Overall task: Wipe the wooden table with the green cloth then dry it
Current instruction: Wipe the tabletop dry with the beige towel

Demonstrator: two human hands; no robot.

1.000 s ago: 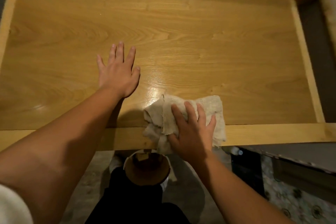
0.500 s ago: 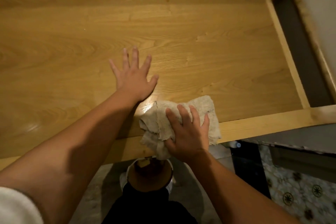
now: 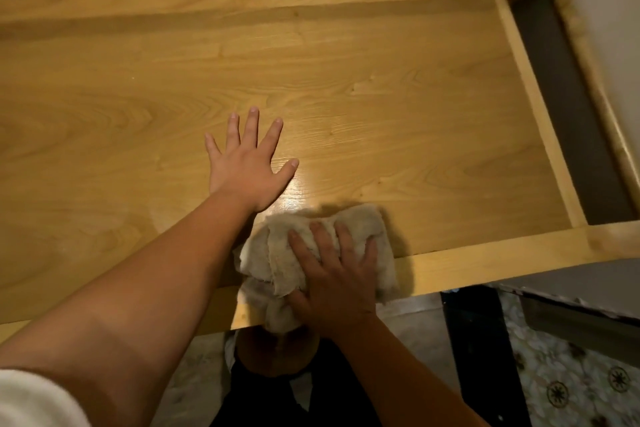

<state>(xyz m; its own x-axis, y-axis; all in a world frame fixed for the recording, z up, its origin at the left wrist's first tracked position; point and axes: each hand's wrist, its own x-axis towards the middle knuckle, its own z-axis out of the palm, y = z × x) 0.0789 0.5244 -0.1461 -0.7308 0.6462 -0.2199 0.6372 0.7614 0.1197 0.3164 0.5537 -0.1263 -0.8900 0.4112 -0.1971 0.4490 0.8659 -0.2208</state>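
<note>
The wooden table (image 3: 398, 97) fills the view, with a raised lighter rim around its top. My left hand (image 3: 247, 163) lies flat on the tabletop, fingers spread, holding nothing. My right hand (image 3: 336, 277) presses down on a crumpled beige cloth (image 3: 277, 253) at the table's near edge. Part of that cloth hangs over the front rim. A shiny patch (image 3: 298, 191) shows on the wood between my two hands. No green cloth is in view.
A dark gap (image 3: 568, 121) runs along the table's right side by the wall. Below the front edge are a round brown container (image 3: 277, 354), my dark trousers (image 3: 277, 402) and a patterned floor (image 3: 571, 374).
The view has swung left and tilted. My right hand has bunched the beige cloth tighter at the near edge. My left hand stays flat on the wood.
</note>
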